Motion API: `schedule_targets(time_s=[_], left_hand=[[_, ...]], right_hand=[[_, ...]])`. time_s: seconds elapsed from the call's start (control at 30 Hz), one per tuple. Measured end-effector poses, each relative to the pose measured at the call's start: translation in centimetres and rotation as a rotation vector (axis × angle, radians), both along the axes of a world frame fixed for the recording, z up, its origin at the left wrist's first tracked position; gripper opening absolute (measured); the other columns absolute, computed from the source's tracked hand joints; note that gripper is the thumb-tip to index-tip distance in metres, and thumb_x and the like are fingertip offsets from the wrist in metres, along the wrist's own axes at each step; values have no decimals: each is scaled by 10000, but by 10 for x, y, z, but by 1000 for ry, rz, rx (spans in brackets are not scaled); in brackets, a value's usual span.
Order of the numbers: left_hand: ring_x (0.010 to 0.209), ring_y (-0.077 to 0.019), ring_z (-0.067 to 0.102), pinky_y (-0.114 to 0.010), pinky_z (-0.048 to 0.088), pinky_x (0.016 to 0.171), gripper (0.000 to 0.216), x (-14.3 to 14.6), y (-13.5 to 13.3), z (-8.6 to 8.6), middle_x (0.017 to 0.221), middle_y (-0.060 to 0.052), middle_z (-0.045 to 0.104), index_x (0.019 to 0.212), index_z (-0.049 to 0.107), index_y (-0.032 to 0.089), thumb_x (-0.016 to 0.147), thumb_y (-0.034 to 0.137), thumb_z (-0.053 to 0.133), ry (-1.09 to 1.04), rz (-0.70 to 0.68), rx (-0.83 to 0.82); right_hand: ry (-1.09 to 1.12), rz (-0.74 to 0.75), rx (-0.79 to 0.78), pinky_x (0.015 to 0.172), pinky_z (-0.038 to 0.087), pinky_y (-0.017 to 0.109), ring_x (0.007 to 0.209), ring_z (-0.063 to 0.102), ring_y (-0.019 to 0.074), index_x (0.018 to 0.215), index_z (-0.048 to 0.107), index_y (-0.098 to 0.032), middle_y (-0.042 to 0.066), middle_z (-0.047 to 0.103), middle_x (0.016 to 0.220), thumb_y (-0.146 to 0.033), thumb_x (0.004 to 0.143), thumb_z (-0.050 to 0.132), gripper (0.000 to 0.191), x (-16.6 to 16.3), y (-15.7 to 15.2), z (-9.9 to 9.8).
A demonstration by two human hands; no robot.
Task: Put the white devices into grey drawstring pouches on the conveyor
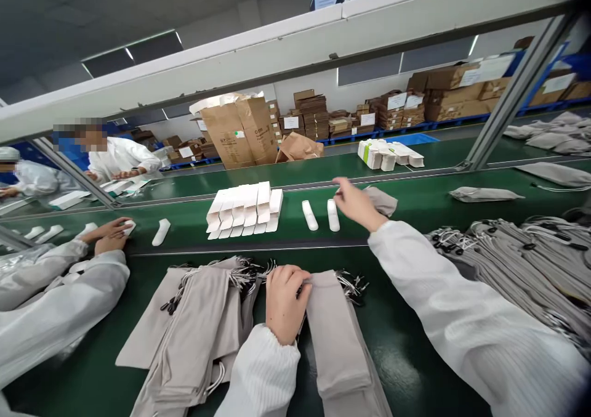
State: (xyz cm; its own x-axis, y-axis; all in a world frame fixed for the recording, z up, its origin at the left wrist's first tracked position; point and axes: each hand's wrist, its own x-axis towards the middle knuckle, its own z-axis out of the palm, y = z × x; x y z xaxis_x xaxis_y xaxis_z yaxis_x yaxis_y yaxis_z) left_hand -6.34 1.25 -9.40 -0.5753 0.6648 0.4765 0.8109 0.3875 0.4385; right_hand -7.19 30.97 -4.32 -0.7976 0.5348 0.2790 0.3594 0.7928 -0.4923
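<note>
Stacked cardboard boxes [314, 116] line the far wall [286, 93] under ceiling strip lights [129, 53].

Bright, even light comes from ceiling strip lamps [128, 53] high above the left hand [284, 303], so shadows beneath it are faint. Past the right hand [356, 205] the edges stretch and bow, and the far corners darken.

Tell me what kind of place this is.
Most likely a factory packing line. A green conveyor belt carries stacked white boxes, grey drawstring pouches are piled at the workstation, and cardboard cartons are stacked behind.
</note>
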Motion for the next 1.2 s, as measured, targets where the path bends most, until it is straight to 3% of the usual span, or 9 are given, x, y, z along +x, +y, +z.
schedule_targets(time_s=[0.1, 0.3, 0.43, 0.5, 0.63, 0.7, 0.8, 1.0, 1.2], left_hand=[[952, -225, 582, -445, 402, 922, 225, 0, 2, -2, 959, -24, 666, 950, 644, 218, 812, 42, 621, 46, 7, -35], [853, -184, 560, -431, 365, 954, 180, 2, 2, 4, 832, 7, 641, 772, 572, 204, 850, 42, 573, 148, -57, -39], [859, -183, 560, -431, 356, 950, 201, 4, -2, 8, 836, 2, 648, 758, 533, 204, 868, 38, 514, 106, -103, -19], [870, -190, 559, -413, 368, 905, 195, 4, -4, 11, 845, 0, 648, 770, 519, 206, 846, 26, 512, 41, -127, -43], [817, -186, 536, -360, 378, 796, 170, 3, -5, 23, 782, 8, 617, 752, 513, 204, 847, 80, 580, -56, -191, -66], [770, -169, 525, -323, 389, 732, 172, 3, -3, 30, 769, 3, 590, 737, 523, 199, 858, 116, 613, -148, -249, 11], [724, -143, 522, -273, 395, 653, 157, 9, 3, 40, 784, -4, 567, 744, 556, 190, 857, 108, 628, -275, -314, 174], [740, -133, 552, -263, 417, 663, 124, 20, 10, 51, 790, 4, 604, 775, 602, 194, 855, 125, 667, -233, -237, 442], [791, -145, 584, -268, 437, 682, 52, 17, 13, 53, 859, -8, 652, 861, 674, 208, 838, 169, 699, -292, -95, 560]], right_hand=[[-293, -45, -60, 830, 483, 368, 1035, 637, 276, 1402, 422, -98, 174, 649, 1138, -289, 920, 584, 543, -28, 2, -33], [-293, -114, -81, 955, 484, 472, 1128, 580, 259, 1353, 491, -150, 129, 561, 1275, -290, 957, 575, 428, -37, -4, -66], [-151, -50, -123, 978, 457, 453, 1205, 533, 305, 1373, 418, -117, 219, 456, 1357, -28, 841, 537, 552, -24, -4, -61], [-58, -3, -162, 970, 478, 392, 1187, 552, 259, 1472, 244, -154, 206, 427, 1388, -29, 826, 521, 713, -13, -9, -52], [382, 351, -689, 869, 571, 377, 1055, 633, 206, 1523, -84, -342, 133, 395, 1438, -215, 822, 663, 1032, 24, -43, -21], [540, 545, -994, 820, 599, 424, 929, 678, 197, 1507, -28, -436, 106, 396, 1432, -287, 788, 744, 1065, 45, -67, -5], [570, 632, -1111, 808, 608, 434, 825, 698, 174, 1469, 94, -457, 83, 424, 1388, -334, 785, 776, 973, 69, -96, 8], [361, 724, -938, 849, 542, 373, 937, 652, 190, 1318, 502, -294, 59, 587, 1179, -472, 964, 534, 397, 80, -109, 4], [177, 771, -770, 892, 456, 351, 994, 599, 201, 1116, 692, -233, 49, 676, 1124, -506, 1008, 422, 399, 86, -106, 14]])
